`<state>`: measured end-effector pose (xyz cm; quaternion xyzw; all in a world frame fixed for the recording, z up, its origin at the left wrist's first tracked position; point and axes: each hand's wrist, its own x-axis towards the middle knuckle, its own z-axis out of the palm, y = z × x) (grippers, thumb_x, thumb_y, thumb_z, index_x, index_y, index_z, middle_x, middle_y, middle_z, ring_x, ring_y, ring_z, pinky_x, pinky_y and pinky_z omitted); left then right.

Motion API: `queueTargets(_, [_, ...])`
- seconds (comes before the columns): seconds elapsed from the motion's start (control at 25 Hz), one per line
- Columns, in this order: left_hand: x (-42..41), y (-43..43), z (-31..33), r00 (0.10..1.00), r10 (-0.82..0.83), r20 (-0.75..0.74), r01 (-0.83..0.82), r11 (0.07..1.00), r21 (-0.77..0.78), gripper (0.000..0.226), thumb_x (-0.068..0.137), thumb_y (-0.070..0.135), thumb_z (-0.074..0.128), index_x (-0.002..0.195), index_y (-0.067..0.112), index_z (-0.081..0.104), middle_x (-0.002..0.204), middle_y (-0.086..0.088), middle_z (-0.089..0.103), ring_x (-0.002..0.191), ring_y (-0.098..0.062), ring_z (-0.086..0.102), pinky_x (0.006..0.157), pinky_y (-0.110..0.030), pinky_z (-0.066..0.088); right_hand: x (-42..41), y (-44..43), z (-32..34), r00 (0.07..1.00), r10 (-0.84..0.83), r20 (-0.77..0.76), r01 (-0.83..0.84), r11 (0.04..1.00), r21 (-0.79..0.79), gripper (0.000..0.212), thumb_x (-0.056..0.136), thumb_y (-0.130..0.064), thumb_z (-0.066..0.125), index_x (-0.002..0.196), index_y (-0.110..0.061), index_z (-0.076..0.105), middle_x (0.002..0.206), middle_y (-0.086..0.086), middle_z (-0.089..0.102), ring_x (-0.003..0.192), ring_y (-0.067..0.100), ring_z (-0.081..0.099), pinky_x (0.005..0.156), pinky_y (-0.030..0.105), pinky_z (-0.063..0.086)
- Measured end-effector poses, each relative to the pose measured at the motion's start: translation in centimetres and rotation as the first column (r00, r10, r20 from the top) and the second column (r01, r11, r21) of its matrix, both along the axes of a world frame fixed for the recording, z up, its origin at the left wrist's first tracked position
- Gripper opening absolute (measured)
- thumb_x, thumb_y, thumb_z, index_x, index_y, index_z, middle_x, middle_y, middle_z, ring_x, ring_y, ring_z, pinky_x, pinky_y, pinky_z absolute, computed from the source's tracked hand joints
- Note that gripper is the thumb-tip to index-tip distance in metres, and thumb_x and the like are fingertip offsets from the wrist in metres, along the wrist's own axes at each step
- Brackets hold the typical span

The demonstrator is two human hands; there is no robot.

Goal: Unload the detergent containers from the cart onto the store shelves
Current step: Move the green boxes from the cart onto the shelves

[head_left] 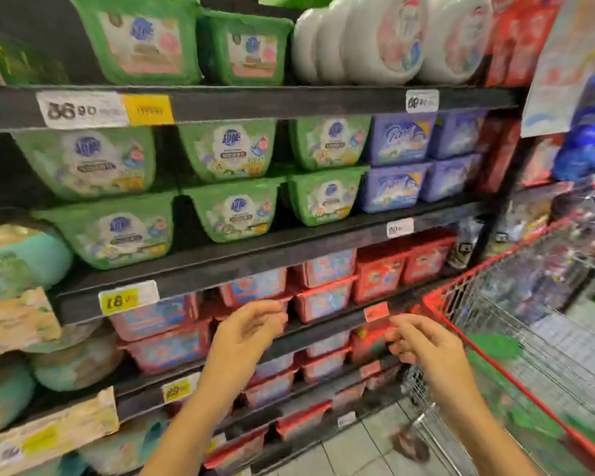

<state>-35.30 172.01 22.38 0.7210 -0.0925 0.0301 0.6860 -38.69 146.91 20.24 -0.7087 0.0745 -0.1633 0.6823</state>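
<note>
1. Detergent containers [493,345] left to unload show only as blurred green shapes low in the cart [430,300], at the right of the view; their number cannot be told.
2. Both hands are out in front of the shelves, not in the cart. The left hand [251,328] is raised before the red tubs [323,300], and the right hand [423,341] is just beside the cart's red rim.
3. The fingers [272,310] of the left hand are loosely curled and hold nothing. The right hand's fingers also look bent and empty, though blur softens them.
4. Green tubs [227,149] of the same colour as the cart's load stand stacked two high on the shelf [255,266] above the red ones, with gaps between the stacks.
5. Judged from this, the person is between placements, with nothing in hand.
6. The next move likely calls for the right hand to reach down over the rim and grip a green container. It would then go into a gap among its like.
</note>
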Motion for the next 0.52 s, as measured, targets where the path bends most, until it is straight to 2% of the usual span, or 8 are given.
queueTargets(0.12, [-3.6, -3.4, -6.0, 0.974, -0.118, -0.191, 0.129, 0.99, 0.05, 0.017, 0.088, -0.002, 0.062, 0.097, 0.011, 0.068, 0.085, 0.002, 0.077, 0.08, -0.005, 0.068, 0.068, -0.009, 0.049, -6.4, -2.5, -5.6, 0.976, -0.111, -0.189, 0.129, 0.988, 0.084, 0.015, 0.092, -0.008, 0.058, 0.081, -0.011, 0.068, 0.067, 0.003, 0.066, 0.054, 0.008, 0.059, 0.05, 0.014, 0.044])
queueTargets(0.24, [-6.9, -7.1, -10.2, 0.92, -0.173, -0.352, 0.214, 0.974, 0.079, 0.013, 0.088, -0.002, 0.062, 0.097, 0.007, 0.068, 0.089, -0.006, 0.074, 0.08, -0.014, 0.067, 0.063, -0.007, 0.048, -12.5, -4.9, -9.4, 0.922, -0.162, -0.352, 0.212, 0.971, 0.107, 0.014, 0.093, -0.004, 0.056, 0.084, -0.004, 0.066, 0.061, -0.001, 0.063, 0.044, 0.001, 0.053, 0.044, 0.012, 0.041])
queueTargets(0.36, [-10.1, -12.1, -13.1, 0.844, -0.224, -0.488, 0.311, 0.944, 0.105, 0.01, 0.089, 0.004, 0.064, 0.097, 0.006, 0.069, 0.085, -0.007, 0.072, 0.07, -0.007, 0.066, 0.058, -0.01, 0.048, -18.5, -8.4, -12.2, 0.846, -0.224, -0.484, 0.303, 0.949, 0.09, 0.012, 0.094, -0.006, 0.055, 0.089, -0.004, 0.066, 0.069, 0.005, 0.066, 0.05, 0.004, 0.058, 0.05, 0.014, 0.043])
queueTargets(0.52, [-14.1, -19.3, -15.4, 0.76, -0.271, -0.591, 0.422, 0.897, 0.132, 0.01, 0.091, 0.009, 0.063, 0.095, 0.015, 0.069, 0.087, -0.003, 0.073, 0.085, -0.017, 0.066, 0.07, -0.025, 0.046, -25.4, -14.2, -13.6, 0.747, -0.308, -0.589, 0.432, 0.898, 0.078, 0.012, 0.094, -0.011, 0.057, 0.089, -0.007, 0.068, 0.069, 0.002, 0.068, 0.057, 0.011, 0.059, 0.054, 0.018, 0.045])
